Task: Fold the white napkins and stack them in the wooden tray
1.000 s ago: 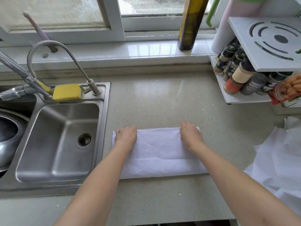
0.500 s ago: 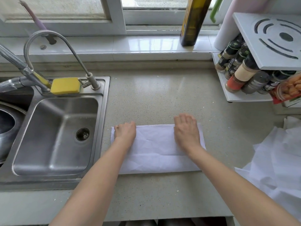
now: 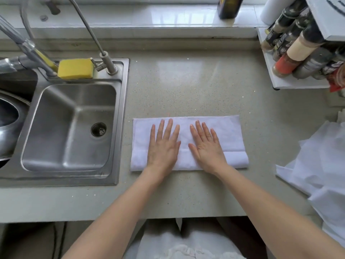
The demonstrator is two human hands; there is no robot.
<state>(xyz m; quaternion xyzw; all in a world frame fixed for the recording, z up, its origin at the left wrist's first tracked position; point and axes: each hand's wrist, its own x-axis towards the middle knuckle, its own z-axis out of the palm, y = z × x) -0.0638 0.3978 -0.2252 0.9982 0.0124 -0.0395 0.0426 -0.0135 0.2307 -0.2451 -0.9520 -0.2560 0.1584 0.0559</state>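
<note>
A white napkin [image 3: 231, 135], folded into a long rectangle, lies flat on the speckled countertop right of the sink. My left hand [image 3: 164, 146] rests palm down on its left-centre part, fingers spread. My right hand [image 3: 207, 144] lies flat beside it on the middle, fingers apart. Both palms press on the cloth and grip nothing. A loose pile of unfolded white napkins [image 3: 321, 169] sits at the right edge. No wooden tray is in view.
A steel sink [image 3: 69, 126] with a faucet [image 3: 104, 51] and yellow sponge [image 3: 75, 69] lies to the left. A white spice rack [image 3: 291, 85] with bottles stands at the back right. A dark bottle [image 3: 228, 8] is on the windowsill. The counter's front edge runs below my wrists.
Both hands slid from the napkin's far corners toward its middle and flattened out, fingers spread. The camera tilted downward, so the counter edge and my lap show.
</note>
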